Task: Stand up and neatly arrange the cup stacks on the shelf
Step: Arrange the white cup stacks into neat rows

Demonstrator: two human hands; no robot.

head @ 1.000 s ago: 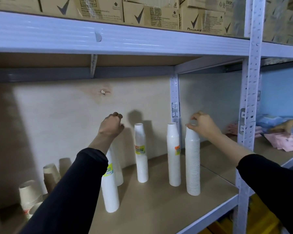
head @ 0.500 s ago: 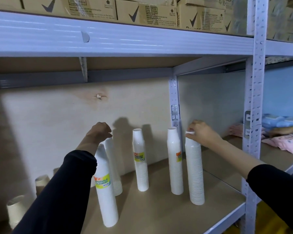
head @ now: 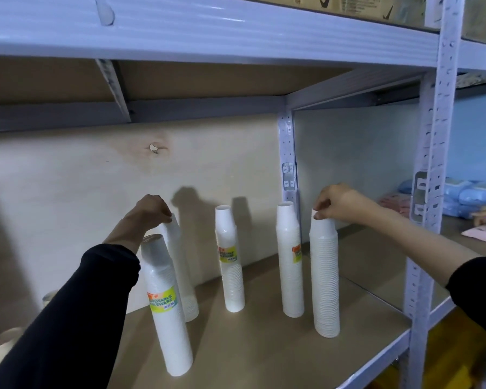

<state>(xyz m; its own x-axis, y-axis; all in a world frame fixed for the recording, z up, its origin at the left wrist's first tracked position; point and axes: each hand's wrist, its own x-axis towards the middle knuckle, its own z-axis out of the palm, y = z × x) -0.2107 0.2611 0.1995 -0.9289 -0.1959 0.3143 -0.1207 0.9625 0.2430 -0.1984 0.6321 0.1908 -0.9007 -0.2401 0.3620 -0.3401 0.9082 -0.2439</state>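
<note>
Both of my hands sit lower than a moment ago, and the tall white cup stacks look closer and larger as my view has drifted down and leftward. My left hand (head: 151, 209) pinches the top of a leaning white stack of plastic cups (head: 180, 265) near the pale plywood back panel (head: 68, 192), fingers closed on its top cup. That stack tilts slightly, its base resting on the brown fibreboard shelf (head: 264, 346). Just in front of it stands a wrapped white cup stack with a yellow-green label (head: 167, 304), upright and nearest to me, partly overlapping the leaning one in my view.

My right hand (head: 340, 203) closes its fingertips (head: 319, 213) on the rim of an unwrapped white cup stack with ribbed edges (head: 325, 276), which stands upright near the shelf's front right. Just to its left stands another wrapped white stack with an orange-yellow label (head: 290, 259), beside the grey perforated metal upright (head: 288, 164). Between the two sides, a shorter wrapped white stack with a yellow label (head: 230, 259) stands alone, well apart from the others.

Beige paper cups (head: 3, 343) lie at the far left of the shelf, partly hidden by my black sleeve (head: 68, 318). Blue and pink soft packets (head: 472, 197) fill the neighbouring bay to the right.
</note>
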